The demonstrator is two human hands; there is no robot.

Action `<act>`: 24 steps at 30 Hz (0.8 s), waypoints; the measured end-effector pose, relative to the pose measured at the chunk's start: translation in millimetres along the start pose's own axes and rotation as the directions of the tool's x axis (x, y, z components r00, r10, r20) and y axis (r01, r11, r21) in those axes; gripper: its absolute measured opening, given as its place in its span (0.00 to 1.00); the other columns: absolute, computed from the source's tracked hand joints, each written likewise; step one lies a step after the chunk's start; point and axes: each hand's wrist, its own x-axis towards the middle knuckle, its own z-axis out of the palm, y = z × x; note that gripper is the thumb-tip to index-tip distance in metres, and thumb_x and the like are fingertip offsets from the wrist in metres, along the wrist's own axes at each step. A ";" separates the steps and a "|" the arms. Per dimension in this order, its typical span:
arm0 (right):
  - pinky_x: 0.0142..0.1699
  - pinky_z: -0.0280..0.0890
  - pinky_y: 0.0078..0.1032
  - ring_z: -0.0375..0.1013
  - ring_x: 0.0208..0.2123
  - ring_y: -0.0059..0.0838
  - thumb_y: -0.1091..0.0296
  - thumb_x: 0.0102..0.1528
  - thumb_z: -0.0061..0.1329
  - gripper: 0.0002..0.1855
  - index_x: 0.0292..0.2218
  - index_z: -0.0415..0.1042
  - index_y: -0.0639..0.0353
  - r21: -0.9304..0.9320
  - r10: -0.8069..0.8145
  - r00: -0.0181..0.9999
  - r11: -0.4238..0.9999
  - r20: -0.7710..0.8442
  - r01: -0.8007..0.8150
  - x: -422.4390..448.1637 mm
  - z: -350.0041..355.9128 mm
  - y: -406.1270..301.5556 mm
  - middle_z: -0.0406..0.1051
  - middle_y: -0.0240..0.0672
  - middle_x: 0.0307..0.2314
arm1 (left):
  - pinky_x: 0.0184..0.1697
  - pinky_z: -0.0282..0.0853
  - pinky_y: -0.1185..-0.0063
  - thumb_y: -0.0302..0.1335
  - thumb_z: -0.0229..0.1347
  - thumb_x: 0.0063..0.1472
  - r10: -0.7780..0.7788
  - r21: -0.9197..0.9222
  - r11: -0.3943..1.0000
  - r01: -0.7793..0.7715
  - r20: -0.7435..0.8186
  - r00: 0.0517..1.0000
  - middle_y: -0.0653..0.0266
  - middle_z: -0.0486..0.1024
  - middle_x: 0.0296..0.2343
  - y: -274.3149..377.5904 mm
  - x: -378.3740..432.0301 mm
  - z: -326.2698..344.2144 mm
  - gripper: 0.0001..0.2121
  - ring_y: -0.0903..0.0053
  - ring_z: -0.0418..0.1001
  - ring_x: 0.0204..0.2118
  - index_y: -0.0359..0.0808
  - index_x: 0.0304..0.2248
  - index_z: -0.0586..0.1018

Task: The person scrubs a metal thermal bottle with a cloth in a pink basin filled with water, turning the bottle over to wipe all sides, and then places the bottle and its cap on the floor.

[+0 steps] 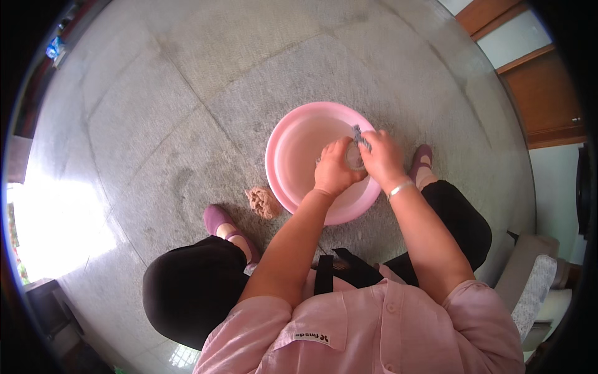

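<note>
A round pink plastic basin point(299, 140) stands on the floor between my feet. Above its right half, my left hand point(334, 168) grips a clear, round-mouthed container point(355, 156), which looks like a glass or jar tilted with its opening towards my right hand. My right hand point(383, 156) pinches a grey-blue cloth or scrubber point(359, 133) close to the container's rim. Part of the container is hidden behind my left fingers. Whether the basin holds water is hard to tell.
A crumpled brown cloth point(263, 202) lies on the grey tiled floor point(187, 117) against the basin's left side. My purple shoes point(218, 219) flank the basin. Wooden doors point(544, 93) line the far right, and a grey sofa-like seat point(523, 266) stands at lower right.
</note>
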 end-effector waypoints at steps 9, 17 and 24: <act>0.33 0.64 0.34 0.68 0.29 0.44 0.72 0.43 0.51 0.11 0.33 0.70 0.56 0.068 0.058 0.998 0.996 -0.009 -0.057 -7.6 -5.7 -13.9 0.67 0.40 0.27 | 0.48 0.62 0.68 0.31 0.57 0.42 -0.007 0.037 0.999 0.008 -0.026 1.000 0.60 0.66 0.43 -2.8 1.6 8.5 0.27 0.61 0.60 0.50 0.41 0.45 0.64; 0.30 0.65 0.37 0.69 0.27 0.43 0.70 0.42 0.52 0.12 0.33 0.70 0.51 0.121 0.005 1.000 0.993 0.010 -0.006 -40.9 -8.7 -24.9 0.67 0.38 0.26 | 0.48 0.62 0.68 0.30 0.57 0.42 0.028 0.042 0.999 -0.028 -0.001 1.000 0.59 0.66 0.43 -10.7 1.0 7.5 0.28 0.61 0.60 0.50 0.41 0.46 0.64; 0.31 0.65 0.36 0.69 0.27 0.43 0.70 0.43 0.51 0.11 0.32 0.70 0.54 0.088 0.003 0.998 0.996 -0.056 0.002 -17.9 -4.8 -13.8 0.68 0.39 0.25 | 0.48 0.61 0.67 0.34 0.60 0.39 0.003 0.052 0.999 -0.003 -0.003 1.000 0.61 0.65 0.44 -7.9 2.1 7.8 0.31 0.62 0.60 0.50 0.42 0.46 0.64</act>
